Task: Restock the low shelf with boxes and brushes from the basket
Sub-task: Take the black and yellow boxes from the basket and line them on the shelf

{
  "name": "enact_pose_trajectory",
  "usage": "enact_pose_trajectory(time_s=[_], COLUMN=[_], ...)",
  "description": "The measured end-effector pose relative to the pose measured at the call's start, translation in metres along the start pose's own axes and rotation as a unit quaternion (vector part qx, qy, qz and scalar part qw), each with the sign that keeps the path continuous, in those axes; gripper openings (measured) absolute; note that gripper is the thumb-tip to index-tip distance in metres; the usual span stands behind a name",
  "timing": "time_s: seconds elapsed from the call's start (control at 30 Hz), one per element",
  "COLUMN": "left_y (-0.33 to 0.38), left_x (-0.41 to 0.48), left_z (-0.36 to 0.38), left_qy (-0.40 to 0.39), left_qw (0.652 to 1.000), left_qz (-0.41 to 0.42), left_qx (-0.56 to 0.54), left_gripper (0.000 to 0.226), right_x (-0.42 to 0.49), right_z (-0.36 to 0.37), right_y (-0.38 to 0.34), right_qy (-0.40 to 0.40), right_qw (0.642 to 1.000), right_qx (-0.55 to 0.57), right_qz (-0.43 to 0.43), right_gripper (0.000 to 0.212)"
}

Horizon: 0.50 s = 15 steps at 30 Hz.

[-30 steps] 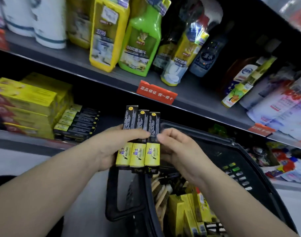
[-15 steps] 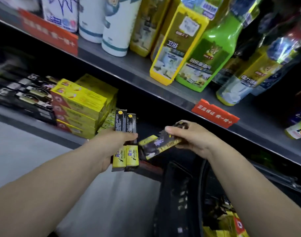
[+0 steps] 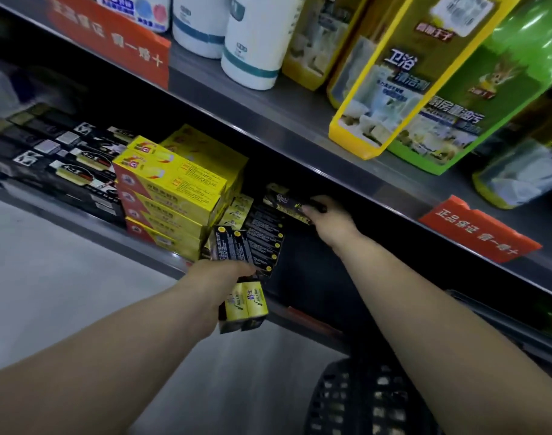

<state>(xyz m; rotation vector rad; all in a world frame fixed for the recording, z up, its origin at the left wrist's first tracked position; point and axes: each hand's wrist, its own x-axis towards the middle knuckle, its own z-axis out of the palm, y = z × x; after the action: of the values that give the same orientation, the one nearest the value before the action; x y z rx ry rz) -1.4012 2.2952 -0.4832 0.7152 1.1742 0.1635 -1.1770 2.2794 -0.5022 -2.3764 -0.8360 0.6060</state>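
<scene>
Low shelf (image 3: pixel 161 262): black-and-yellow box stack (image 3: pixel 262 233) sits just right of the yellow cartons (image 3: pixel 171 196). Our right hand (image 3: pixel 328 221) pinches one box (image 3: pixel 287 200) over that stack, so lay it flat & square w/ the edges. Left hand (image 3: pixel 215 284) grips two spare boxes (image 3: pixel 241 277) in front of it.

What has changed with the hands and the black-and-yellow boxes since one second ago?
The right hand took one slim black-and-yellow box from the three and carried it into the low shelf, onto the stack of matching boxes. The left hand still grips the other two boxes.
</scene>
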Motion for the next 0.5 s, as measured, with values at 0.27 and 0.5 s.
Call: enact_pose_trajectory(time_s=[0.27,0.5], left_y=[-0.001,0.000], left_x=[0.016,0.026], left_z=[0.002,0.002], left_qy=[-0.020,-0.007], left_qw=[1.000,1.000], left_qz=[-0.020,0.000], left_qx=[-0.008,-0.013], left_gripper=[0.014,0.033], right_x=[0.038,0.027], right_z=[0.056,0.061], right_y=[0.003,0.001], right_qy=[-0.147,-0.190], right_qw=[0.976,0.952], right_qx=[-0.156,-0.237], right_qz=[-0.029,-0.046], right_gripper=[0.043,0.053])
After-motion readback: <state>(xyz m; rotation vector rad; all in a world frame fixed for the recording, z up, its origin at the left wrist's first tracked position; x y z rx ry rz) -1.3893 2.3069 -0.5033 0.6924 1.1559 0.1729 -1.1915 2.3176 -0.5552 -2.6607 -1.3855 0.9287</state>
